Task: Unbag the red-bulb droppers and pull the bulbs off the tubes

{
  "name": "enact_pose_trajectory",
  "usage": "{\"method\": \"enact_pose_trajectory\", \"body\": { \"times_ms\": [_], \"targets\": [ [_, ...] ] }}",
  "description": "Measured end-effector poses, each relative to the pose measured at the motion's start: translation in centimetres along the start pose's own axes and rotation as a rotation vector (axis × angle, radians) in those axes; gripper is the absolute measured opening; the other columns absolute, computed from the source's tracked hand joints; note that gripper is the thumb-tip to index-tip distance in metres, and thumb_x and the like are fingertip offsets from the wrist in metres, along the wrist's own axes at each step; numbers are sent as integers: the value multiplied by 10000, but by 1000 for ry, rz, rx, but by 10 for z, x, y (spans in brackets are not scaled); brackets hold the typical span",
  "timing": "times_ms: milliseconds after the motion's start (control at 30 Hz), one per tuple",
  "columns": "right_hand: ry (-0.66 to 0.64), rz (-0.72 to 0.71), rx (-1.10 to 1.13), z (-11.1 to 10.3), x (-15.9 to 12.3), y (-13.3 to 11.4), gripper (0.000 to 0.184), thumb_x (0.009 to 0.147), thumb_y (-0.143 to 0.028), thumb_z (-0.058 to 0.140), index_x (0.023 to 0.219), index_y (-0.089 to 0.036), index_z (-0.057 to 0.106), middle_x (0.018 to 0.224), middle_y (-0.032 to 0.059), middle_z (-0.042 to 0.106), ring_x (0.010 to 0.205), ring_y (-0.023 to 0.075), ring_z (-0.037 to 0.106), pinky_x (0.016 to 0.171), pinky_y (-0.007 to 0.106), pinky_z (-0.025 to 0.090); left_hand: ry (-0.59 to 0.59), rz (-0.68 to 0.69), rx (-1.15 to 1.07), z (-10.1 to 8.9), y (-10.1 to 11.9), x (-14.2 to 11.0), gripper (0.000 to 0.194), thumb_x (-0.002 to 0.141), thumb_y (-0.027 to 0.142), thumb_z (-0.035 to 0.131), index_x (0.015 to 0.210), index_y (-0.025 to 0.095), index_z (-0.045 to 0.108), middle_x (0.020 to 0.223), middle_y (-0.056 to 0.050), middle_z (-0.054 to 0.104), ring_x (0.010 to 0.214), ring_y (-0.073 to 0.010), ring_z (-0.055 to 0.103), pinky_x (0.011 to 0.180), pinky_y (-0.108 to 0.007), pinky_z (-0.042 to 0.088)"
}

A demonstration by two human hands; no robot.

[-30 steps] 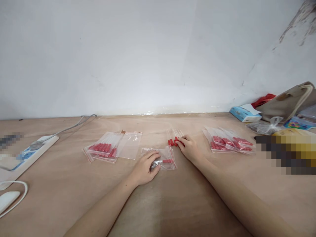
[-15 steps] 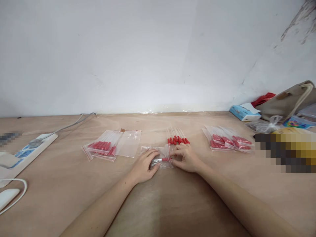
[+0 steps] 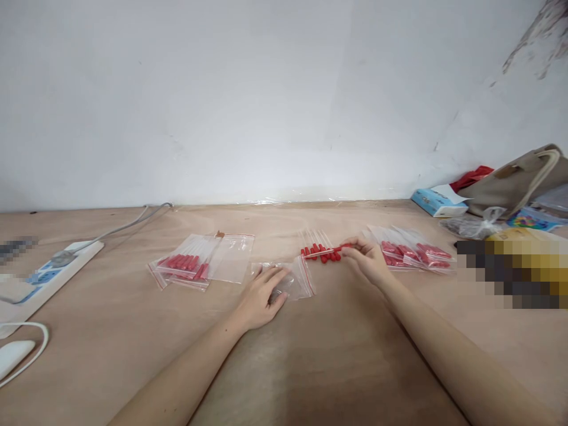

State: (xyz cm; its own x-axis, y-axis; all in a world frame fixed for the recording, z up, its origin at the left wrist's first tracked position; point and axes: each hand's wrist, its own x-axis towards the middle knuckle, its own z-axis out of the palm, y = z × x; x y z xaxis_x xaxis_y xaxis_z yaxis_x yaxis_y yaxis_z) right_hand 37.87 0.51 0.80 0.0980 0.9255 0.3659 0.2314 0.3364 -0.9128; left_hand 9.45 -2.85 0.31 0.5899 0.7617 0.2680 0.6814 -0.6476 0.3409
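My left hand (image 3: 261,299) lies on a clear zip bag (image 3: 304,284), thumb and fingers apart. The bag is flat on the table, its red-striped mouth toward the right. My right hand (image 3: 366,257) is raised a little to the right and pinches a thin stick with a red end (image 3: 344,246). That stick's pale shaft points left, across a row of several similar red-ended sticks (image 3: 322,251) behind the bag. I cannot tell whether it touches them.
Filled zip bags (image 3: 186,260) lie at left beside an unfilled bag (image 3: 233,257). More filled bags (image 3: 412,251) lie at right. A power strip (image 3: 66,269) is far left. A blue tissue pack (image 3: 439,202) and a handbag (image 3: 510,183) stand at back right.
My right hand has moved from the bag's mouth up and to the right, drawing the red-ended stick out of the bag. My left hand has stayed on the bag.
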Motion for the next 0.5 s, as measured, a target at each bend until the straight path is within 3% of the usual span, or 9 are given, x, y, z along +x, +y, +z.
{"method": "enact_pose_trajectory", "body": {
  "times_ms": [100, 167, 300, 400, 500],
  "targets": [
    [279, 9, 22, -5, 6, 13, 184, 650, -309, 618, 765, -169, 585, 780, 43, 655, 705, 159, 610, 682, 309, 478, -2, -2, 78, 1, 3, -1, 393, 841, 304, 414, 1230, 265, 448, 1295, -67, 438, 1202, -238, 380, 1020, -481, 233],
    [341, -8, -78, -2, 5, 18, 220, 660, -329, 612, 802, -162, 593, 832, 64, 660, 747, 172, 616, 711, 324, 480, 18, -8, 138, -2, 8, -1, 361, 838, 327, 419, 1184, 256, 496, 1259, -78, 465, 1168, -257, 403, 964, -479, 292],
    [249, -124, -385, 8, 2, 21, 254, 707, -377, 575, 850, -174, 627, 847, 62, 669, 782, 188, 614, 763, 355, 457, 43, -53, 249, -9, 18, 0, 358, 816, 446, 435, 1064, 226, 571, 1038, -97, 581, 967, -276, 508, 825, -475, 364],
    [165, -200, -600, 11, 0, 19, 237, 731, -380, 552, 867, -211, 646, 826, 34, 676, 821, 200, 599, 808, 382, 407, 90, -85, 247, -10, 16, 4, 329, 836, 451, 403, 898, 215, 624, 837, -72, 609, 822, -231, 545, 807, -456, 373],
    [122, -209, -757, 12, -1, 17, 241, 727, -409, 552, 872, -246, 655, 841, 13, 677, 861, 215, 579, 822, 402, 364, 128, -5, 120, -7, 7, 9, 275, 867, 350, 385, 872, 209, 621, 883, -57, 610, 860, -192, 554, 831, -392, 403]
  ]
}}
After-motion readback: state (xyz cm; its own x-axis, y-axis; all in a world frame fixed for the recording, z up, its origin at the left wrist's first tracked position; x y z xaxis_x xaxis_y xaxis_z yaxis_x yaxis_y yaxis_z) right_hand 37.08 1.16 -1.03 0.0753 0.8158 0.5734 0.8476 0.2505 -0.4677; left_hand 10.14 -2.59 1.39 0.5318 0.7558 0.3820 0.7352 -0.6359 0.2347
